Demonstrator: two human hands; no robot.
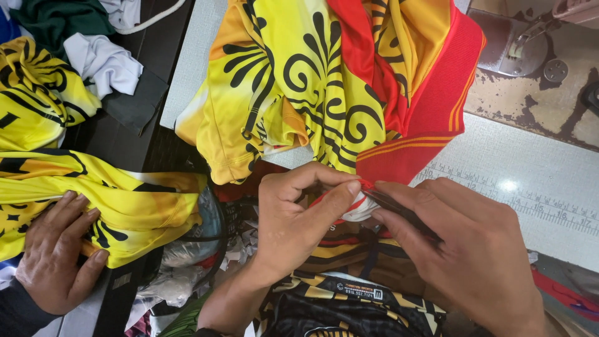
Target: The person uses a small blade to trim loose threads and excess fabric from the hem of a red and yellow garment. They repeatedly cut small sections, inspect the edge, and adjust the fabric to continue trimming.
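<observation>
While a co-worker's hand (pixel 59 249) rests flat on a bunched yellow and black garment (pixel 118 206) at the near left, apart from the work in hand, the person's own two hands meet near the middle of the scene over a small fold of cloth. To the right of that bundle, the left hand (pixel 293 218) pinches the red-edged white hem (pixel 357 203) of the yellow, black and red jersey (pixel 324 81), thumb and forefinger closed tight on it, the rest of the jersey spreading far across the pale worktop (pixel 536 175). Just beside it, the right hand (pixel 465 256) holds a slim dark tool (pixel 399 212), its grip narrow around the handle and its tip touching the pinched hem; whether it is a pair of snips or a seam picker I cannot tell. I judge the step in hand to be fine trimming or picking at the hem, and it calls for a taut fold and a steady tip that catches thread and spares the fabric. Far right, the metal base of a sewing machine (pixel 518 43) sits on the worn surface, with a printed ruler strip (pixel 549 209) along the worktop edge.
</observation>
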